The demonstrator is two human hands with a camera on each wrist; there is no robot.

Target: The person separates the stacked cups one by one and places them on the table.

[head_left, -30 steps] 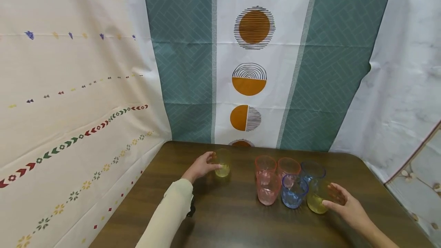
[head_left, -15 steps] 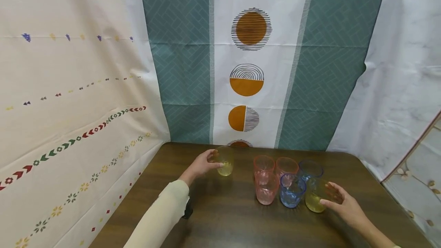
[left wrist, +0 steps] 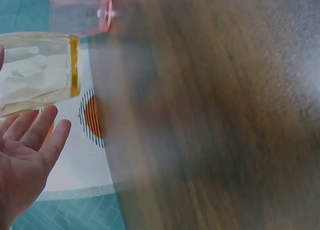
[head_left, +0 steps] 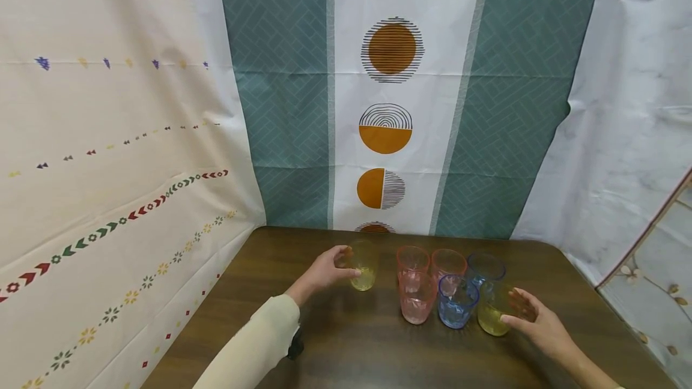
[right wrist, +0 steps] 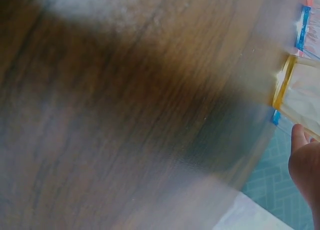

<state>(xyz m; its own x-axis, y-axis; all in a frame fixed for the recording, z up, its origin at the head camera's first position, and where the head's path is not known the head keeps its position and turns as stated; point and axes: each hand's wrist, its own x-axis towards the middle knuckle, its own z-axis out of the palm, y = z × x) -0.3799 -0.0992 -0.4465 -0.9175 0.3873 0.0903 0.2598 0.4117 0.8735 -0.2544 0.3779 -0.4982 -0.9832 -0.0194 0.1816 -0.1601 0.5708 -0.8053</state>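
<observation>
In the head view, my left hand (head_left: pixel 327 268) holds a clear yellow drinking glass (head_left: pixel 364 269) upright between thumb and fingers, left of a group of glasses. The left wrist view shows this yellow glass (left wrist: pixel 37 69) with its thick base, fingers of the left hand (left wrist: pixel 25 165) along its side. My right hand (head_left: pixel 540 324) grips a second yellow glass (head_left: pixel 493 316) at the group's right end. This glass stands beside a blue glass (head_left: pixel 456 305). Another blue glass (head_left: pixel 488 264) is behind. Three pinkish-red glasses, one in front (head_left: pixel 417 305), stand left of the blue ones.
The glasses stand on a dark brown wooden table (head_left: pixel 346 347). A teal and white patterned cloth (head_left: pixel 292 137) hangs behind it. A cream embroidered cloth (head_left: pixel 135 167) hangs on the left, and a white marbled cloth (head_left: pixel 632 137) on the right.
My left hand has carried its yellow glass to the right, closer to the red glasses. The right hand stays on its yellow glass. The head view has shifted slightly.
</observation>
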